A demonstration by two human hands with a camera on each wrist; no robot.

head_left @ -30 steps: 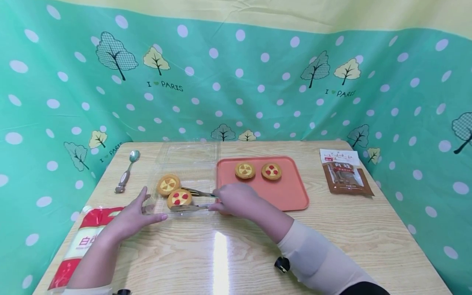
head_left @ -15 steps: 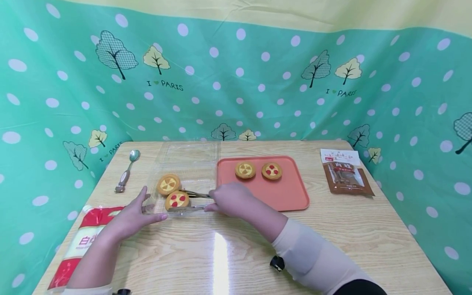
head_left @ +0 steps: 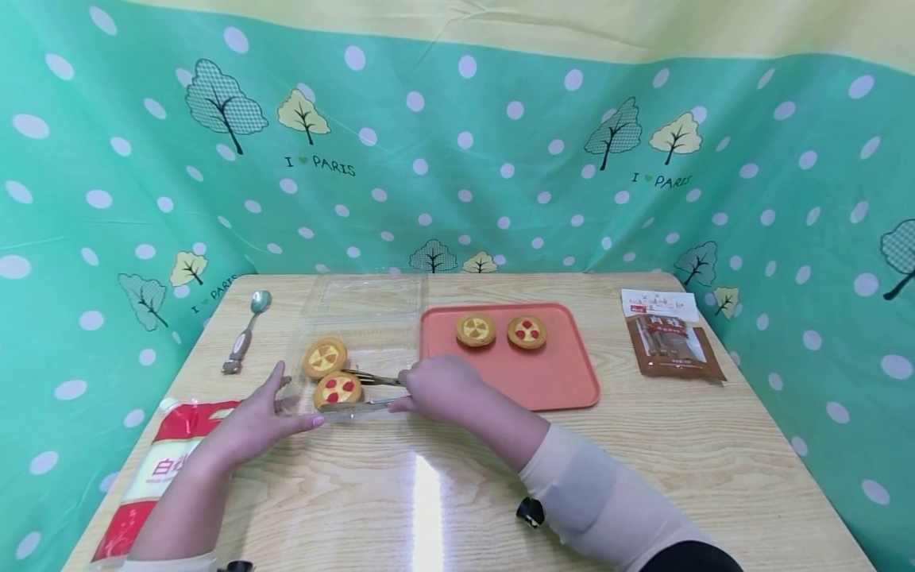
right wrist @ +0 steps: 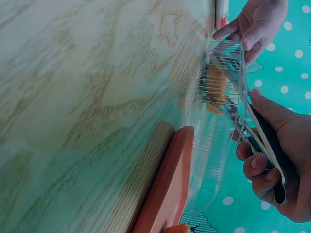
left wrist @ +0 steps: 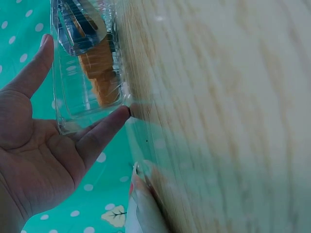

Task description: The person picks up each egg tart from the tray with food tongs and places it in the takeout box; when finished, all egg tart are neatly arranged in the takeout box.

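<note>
Grips the tongs [head_left: 379, 380] with the right hand [head_left: 439, 385], wrapping fingers and thumb round them. Has them parted, reaching along two sides of the red-topped tart [head_left: 336, 389], down in the clear box [head_left: 382, 349] and apparently against the yellow tart [head_left: 325, 357]. Touches the box's left end with the left hand [head_left: 257, 417], spreading thumb and fingers wide, without closing on anything. Has a tray [head_left: 536, 380] with two more tarts [head_left: 475, 330] just right of the box.

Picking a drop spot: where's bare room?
Free: table between the forearms; table strip between tray and brown packet; tray's near right corner.

Crowded: clear box, two tarts inside, tongs from right hand reaching in, left hand at its left side.
</note>
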